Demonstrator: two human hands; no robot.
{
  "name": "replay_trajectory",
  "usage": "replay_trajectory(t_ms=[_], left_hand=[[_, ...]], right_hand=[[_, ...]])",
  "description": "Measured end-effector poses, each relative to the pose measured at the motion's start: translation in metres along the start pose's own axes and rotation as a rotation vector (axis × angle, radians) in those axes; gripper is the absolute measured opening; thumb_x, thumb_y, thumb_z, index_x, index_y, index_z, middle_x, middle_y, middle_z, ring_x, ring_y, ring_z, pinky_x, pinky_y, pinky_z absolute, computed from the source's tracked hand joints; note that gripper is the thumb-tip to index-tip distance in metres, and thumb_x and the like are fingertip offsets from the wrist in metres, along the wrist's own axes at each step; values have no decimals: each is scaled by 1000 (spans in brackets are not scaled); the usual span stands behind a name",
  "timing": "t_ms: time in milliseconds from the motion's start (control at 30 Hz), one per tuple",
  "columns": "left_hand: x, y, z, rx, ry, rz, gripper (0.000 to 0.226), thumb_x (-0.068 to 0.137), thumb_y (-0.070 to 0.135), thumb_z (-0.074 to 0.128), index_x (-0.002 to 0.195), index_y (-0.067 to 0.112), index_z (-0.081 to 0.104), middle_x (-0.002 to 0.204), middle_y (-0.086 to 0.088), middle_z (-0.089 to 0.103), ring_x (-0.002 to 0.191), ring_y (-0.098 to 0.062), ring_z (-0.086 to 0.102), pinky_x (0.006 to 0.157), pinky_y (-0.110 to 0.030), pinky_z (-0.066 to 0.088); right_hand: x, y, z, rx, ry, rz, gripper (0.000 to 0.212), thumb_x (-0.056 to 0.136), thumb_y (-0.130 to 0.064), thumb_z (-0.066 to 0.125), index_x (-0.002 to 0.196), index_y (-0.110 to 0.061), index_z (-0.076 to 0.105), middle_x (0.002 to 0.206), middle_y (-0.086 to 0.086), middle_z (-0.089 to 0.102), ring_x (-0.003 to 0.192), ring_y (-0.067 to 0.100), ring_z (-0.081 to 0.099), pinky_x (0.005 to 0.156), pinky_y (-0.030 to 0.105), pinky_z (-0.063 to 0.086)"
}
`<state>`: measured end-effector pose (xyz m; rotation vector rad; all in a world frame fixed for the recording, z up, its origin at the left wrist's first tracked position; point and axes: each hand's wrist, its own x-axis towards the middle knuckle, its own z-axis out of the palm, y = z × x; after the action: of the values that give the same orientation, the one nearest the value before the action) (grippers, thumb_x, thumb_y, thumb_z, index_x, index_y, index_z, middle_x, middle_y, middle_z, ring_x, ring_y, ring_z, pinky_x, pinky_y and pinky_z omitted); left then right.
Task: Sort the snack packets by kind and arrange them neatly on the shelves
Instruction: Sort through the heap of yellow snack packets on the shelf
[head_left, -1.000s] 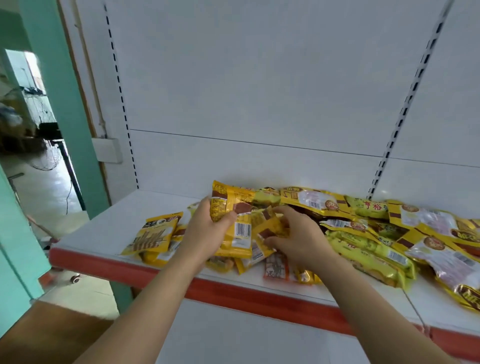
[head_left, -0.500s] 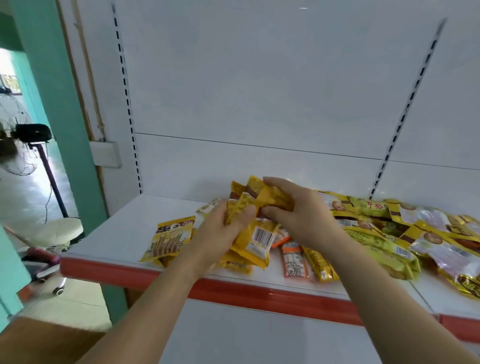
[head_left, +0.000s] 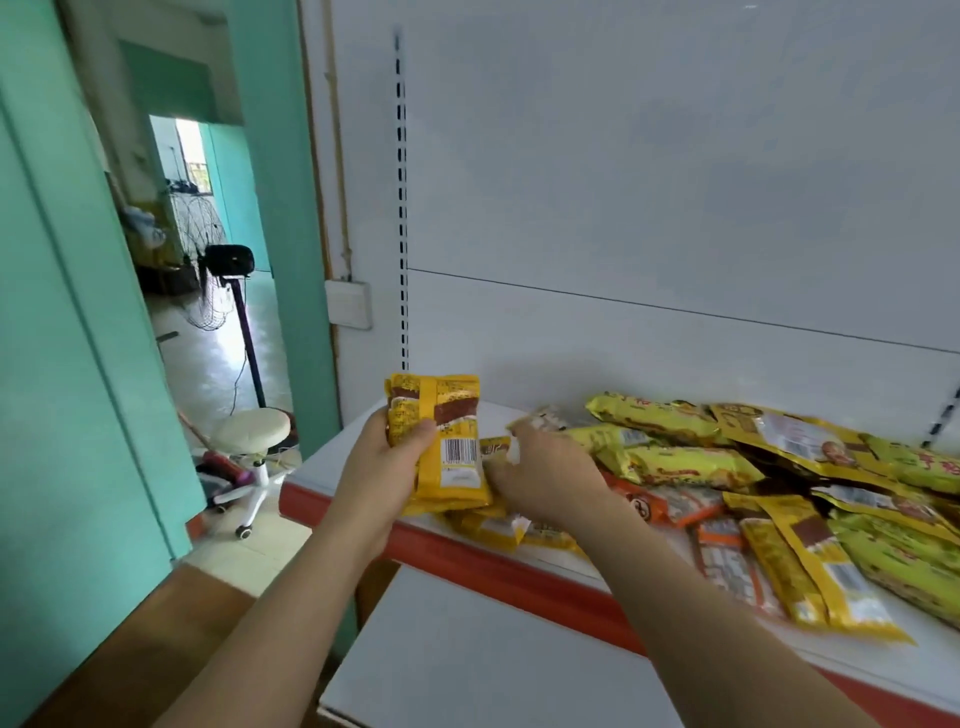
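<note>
A white metal shelf with a red front edge (head_left: 519, 574) runs across the lower right of the frame, and a loose heap of yellow, green and orange foil snack packets (head_left: 753, 483) lies on it at right. At centre, over the shelf's left end, the left hand (head_left: 382, 470) has its grip curled round an upright stack of yellow packets with brown bands and a barcode (head_left: 447, 447). Just right of the stack, the right hand (head_left: 550, 475) pinches a small yellow packet with a white end (head_left: 501, 448) at the heap's left edge.
</note>
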<state>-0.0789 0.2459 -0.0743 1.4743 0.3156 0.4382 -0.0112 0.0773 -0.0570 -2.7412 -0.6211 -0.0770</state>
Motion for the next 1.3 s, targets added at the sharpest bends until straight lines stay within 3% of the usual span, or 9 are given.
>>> replay_trajectory(t_ms=[167,300,533,700,833,933,1067,1167,1300], left_hand=[[2,-8,-14,56,14,-19,15,101,27,66,110,39,63,111,4,77,100,-23,76,96,-53,59],[4,-10,-17,57,7,-39,24,102,25,65,122,37,61,114,5,76,104,-21,74,99,-52,57],[5,-13,-12,73,37,-55,32,103,24,63,132,30,53,116,4,72,101,-18,73,85,-39,59],[6,-5,-3,97,51,-5,54,103,20,63,149,30,38,126,3,69,106,-19,71,88,-39,59],[4,4,15,-33,-7,-19,44,104,38,57,145,40,40,116,9,73,103,-13,71,89,-40,56],[-2,8,28,-19,-55,13,68,88,69,64,146,42,40,122,12,72,111,-16,71,98,-48,57],[0,4,26,81,-21,97,55,96,41,70,143,35,42,114,19,69,107,-9,68,86,-34,54],[4,2,22,56,7,64,43,101,35,65,137,37,42,113,17,69,105,-9,67,75,-29,50],[2,-1,19,78,11,54,48,102,33,63,141,39,35,112,15,68,102,-12,68,71,-26,48]], right_hand=[[17,-12,8,4,-59,52,66,88,-52,58,143,-18,45,118,8,67,105,29,63,85,41,56],[21,-11,6,148,1,103,65,90,-30,66,149,-19,41,121,5,67,100,24,65,79,34,56],[16,-5,-3,440,336,174,51,91,-7,61,139,-21,51,106,-5,62,73,6,57,55,23,43],[-2,3,-34,810,606,228,43,94,-12,65,133,-27,55,105,-8,65,78,5,63,58,27,53],[-15,-12,-29,798,451,119,35,93,-16,69,125,-26,60,98,-14,66,82,0,63,59,19,54],[-23,-23,-11,686,460,74,25,93,-20,67,117,-26,65,92,-18,66,79,-5,62,55,6,44],[-29,-10,-15,498,470,133,28,100,-27,54,126,-22,60,100,-9,69,78,8,65,66,28,53],[-31,2,-13,12,228,254,38,99,-46,46,118,-14,55,101,4,64,89,25,62,68,33,47],[-31,-3,-1,-39,-13,297,26,94,-37,49,102,-13,48,90,3,54,87,28,55,66,33,44]])
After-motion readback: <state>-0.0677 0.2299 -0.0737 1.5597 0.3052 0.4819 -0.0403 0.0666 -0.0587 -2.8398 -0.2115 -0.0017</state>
